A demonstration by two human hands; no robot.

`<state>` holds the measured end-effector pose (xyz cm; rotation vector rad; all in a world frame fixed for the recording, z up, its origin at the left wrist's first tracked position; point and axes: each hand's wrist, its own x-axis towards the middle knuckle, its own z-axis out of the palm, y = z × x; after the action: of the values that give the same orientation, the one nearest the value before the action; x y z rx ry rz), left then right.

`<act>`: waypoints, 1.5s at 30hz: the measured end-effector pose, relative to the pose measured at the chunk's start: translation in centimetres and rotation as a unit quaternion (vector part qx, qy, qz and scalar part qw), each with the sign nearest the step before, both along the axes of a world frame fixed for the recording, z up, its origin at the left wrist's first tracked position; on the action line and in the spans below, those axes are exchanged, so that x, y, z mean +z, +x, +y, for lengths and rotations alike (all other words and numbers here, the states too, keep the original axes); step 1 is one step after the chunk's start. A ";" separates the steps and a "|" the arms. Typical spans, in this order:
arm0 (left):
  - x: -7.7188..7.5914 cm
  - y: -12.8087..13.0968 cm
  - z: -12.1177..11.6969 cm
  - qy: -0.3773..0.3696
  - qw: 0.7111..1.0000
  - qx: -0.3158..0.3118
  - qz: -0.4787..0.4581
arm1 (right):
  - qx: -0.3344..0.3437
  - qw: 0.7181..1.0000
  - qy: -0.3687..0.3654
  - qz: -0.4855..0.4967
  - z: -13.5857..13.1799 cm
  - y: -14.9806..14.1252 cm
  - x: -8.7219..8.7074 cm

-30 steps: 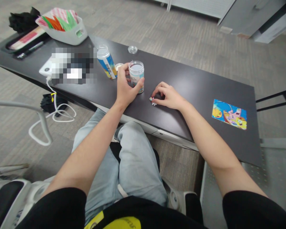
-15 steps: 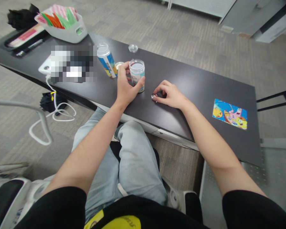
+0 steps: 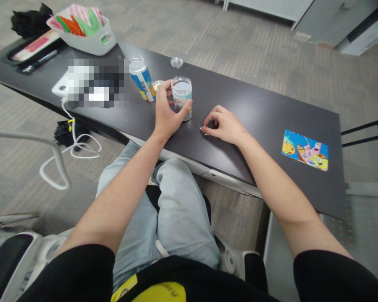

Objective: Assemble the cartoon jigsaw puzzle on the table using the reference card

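My left hand [image 3: 166, 115] is wrapped round a clear jar [image 3: 182, 94] with a printed label, which stands upright and uncapped on the dark table. To its right my right hand [image 3: 222, 123] rests at the tabletop, thumb and fingers curled together round small, flat, colourful pieces [image 3: 203, 129]. Only their edges show, so I cannot tell exactly what they are. Left of the jar stands a second clear canister [image 3: 141, 79] with a blue and yellow label. A round lid [image 3: 158, 85] lies between the two, and a clear lid [image 3: 177, 62] lies behind.
A cartoon picture card [image 3: 305, 150] lies at the table's right end. On the left are a white basket [image 3: 97, 46] of colourful items, a black tray [image 3: 19, 56] and a white device [image 3: 59, 87] with a cable [image 3: 77, 147] hanging down. Part of that area is blurred out.
The right thumb and fingers have closed a little further over the small pieces, which now show less. My left hand and the jar have stayed in place.
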<state>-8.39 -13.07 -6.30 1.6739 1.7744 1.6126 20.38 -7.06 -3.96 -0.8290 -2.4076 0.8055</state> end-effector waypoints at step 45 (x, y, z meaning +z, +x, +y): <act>-2.5 -1.0 2.1 0.079 0.997 -0.017 0.020 | 0.080 0.969 -0.232 0.001 1.2 2.1 3.1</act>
<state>-9.38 -10.96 -8.84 1.8063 1.6660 1.7571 22.51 -5.82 -0.86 -0.7997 -2.3358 1.4689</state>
